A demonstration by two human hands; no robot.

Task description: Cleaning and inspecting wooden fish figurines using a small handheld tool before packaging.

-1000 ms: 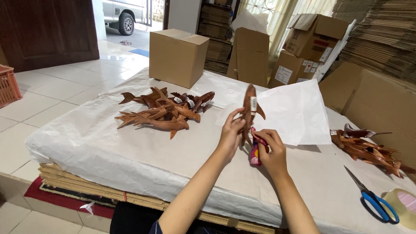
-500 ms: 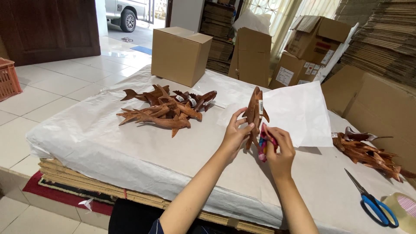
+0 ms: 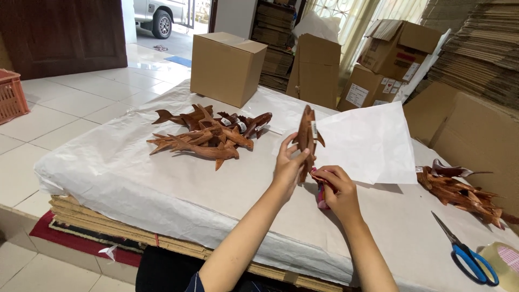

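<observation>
My left hand (image 3: 288, 165) holds a carved wooden fish (image 3: 306, 138) upright above the counter (image 3: 135, 178), fingers pinching its lower body, with a small white tag on its side. My right hand (image 3: 336, 190) sits just beside it, lower down, its grip closed around a pink marker-like tool (image 3: 321, 196) whose tip points down toward the white-wrapped counter top.

Containers first: one closed brown cardboard box (image 3: 227, 67) stands on the far edge of the counter — I cannot see what it holds. Behind the counter stand more cartons (image 3: 394, 51), at least three, one with its flaps open, and flattened cardboard stacks (image 3: 476, 48) rise at the far right. A red plastic crate (image 3: 12, 94) sits on the tiled floor at the far left; its inside is out of sight.

Counts: one fish in my hand; one heap of wooden fish carvings (image 3: 208, 135) to my left on the counter, tangled so that I cannot count them exactly, though there are more than five. A second, smaller heap of carvings (image 3: 459, 189) lies to my right. One sheet of white wrapping paper (image 3: 367, 143) lies just behind my hands. One pair of blue-handled scissors (image 3: 467, 251) lies near the right edge, and one roll of packing tape (image 3: 500, 262) sits just beside it, partly cut off by the frame.
</observation>
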